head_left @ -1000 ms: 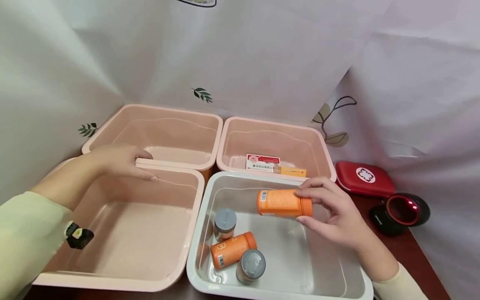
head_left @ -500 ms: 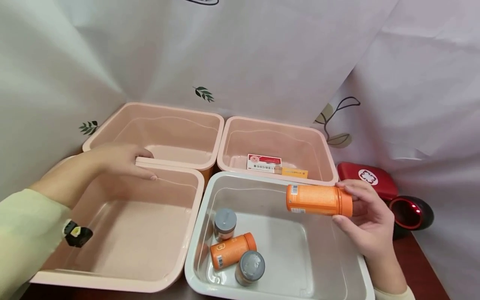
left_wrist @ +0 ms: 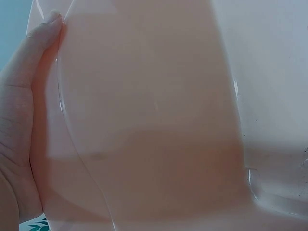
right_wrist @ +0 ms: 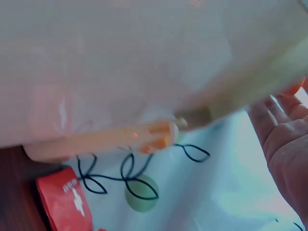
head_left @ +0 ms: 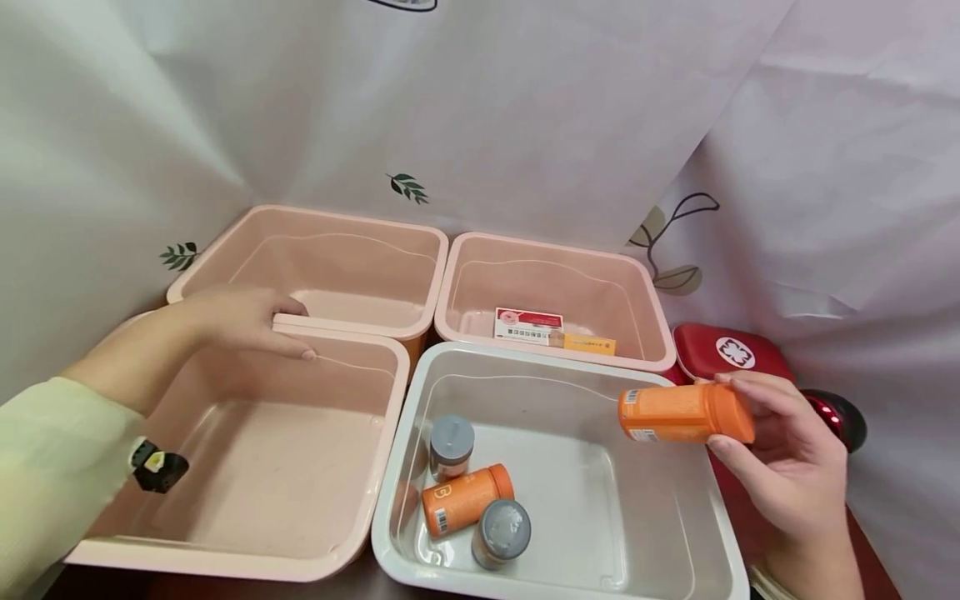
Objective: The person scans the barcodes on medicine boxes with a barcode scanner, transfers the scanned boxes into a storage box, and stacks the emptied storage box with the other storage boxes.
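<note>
My right hand (head_left: 798,467) pinches an orange supplement bottle (head_left: 667,414) by its lid end, thumb below and fingers above. The bottle lies sideways over the right side of the grey-white bin (head_left: 525,575). In the right wrist view only a sliver of orange (right_wrist: 294,88) shows by the hand. Inside that bin another orange bottle (head_left: 461,502) lies between two grey-lidded jars, one (head_left: 452,446) behind and one (head_left: 501,533) in front. My left hand (head_left: 243,321) grips the rims where the two left pink bins meet, its thumb (left_wrist: 50,21) over the front pink bin's wall (left_wrist: 144,86).
The back right pink bin (head_left: 555,250) holds a red-and-white medicine box (head_left: 527,326) and a yellow box (head_left: 589,344). Right of the bins lies a red first-aid case (head_left: 720,350); a black device with red lights (head_left: 843,417) is partly behind my hand. A pale curtain (head_left: 525,108) closes the back.
My right hand has carried the orange bottle rightward, from the middle of the grey-white bin to its right side. The left hand stays on the rims.
</note>
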`<state>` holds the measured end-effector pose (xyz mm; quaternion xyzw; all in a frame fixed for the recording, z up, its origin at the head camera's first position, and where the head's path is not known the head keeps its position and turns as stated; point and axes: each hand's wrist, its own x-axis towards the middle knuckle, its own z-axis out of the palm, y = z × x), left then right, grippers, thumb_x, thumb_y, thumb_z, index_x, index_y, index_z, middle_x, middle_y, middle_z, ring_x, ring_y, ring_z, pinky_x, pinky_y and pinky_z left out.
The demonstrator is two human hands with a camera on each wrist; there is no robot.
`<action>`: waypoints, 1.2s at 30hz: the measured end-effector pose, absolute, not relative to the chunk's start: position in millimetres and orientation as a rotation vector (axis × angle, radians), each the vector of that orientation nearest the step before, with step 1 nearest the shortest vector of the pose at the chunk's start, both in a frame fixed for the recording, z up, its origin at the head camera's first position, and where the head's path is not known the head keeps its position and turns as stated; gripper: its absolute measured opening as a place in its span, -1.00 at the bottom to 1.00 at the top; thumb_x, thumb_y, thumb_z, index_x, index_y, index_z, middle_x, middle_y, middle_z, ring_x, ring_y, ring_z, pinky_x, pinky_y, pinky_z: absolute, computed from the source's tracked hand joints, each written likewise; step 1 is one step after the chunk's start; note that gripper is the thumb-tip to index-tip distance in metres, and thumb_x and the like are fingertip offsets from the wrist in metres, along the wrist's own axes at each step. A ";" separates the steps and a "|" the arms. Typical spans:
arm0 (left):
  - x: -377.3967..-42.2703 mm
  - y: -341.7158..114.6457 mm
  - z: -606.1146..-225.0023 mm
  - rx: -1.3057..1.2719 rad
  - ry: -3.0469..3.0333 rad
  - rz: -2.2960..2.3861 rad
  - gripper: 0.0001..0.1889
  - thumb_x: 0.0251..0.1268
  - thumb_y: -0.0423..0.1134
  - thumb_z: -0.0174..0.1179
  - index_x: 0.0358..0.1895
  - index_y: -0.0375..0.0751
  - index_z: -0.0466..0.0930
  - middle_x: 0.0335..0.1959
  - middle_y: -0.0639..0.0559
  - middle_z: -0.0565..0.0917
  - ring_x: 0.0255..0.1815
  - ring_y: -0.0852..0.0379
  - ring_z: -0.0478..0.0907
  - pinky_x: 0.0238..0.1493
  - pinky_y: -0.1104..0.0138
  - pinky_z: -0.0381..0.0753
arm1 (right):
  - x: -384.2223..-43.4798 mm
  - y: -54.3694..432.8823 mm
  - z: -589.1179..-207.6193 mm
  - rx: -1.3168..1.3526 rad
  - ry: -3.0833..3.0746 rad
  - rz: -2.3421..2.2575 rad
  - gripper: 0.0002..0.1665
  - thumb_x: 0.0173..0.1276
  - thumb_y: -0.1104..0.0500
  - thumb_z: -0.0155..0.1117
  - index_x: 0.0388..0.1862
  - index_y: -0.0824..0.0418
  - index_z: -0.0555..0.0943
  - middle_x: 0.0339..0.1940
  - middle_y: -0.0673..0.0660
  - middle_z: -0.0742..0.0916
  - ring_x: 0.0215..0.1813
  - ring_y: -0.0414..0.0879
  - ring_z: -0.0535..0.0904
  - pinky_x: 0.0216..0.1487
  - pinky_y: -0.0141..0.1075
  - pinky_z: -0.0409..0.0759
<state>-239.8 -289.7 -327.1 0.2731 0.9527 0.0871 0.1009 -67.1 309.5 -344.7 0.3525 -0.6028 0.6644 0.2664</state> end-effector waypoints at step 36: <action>-237.0 -288.9 -326.7 0.762 2.802 0.313 -0.42 0.19 0.34 0.46 0.09 0.01 0.76 -0.17 0.24 0.73 -0.17 0.20 0.62 -0.08 0.06 0.60 | -60.5 396.0 -336.6 -0.875 -2.494 0.726 -0.19 0.31 -0.20 0.55 0.42 0.18 0.63 0.06 0.20 0.74 -0.08 -0.14 0.54 -0.19 -0.44 0.31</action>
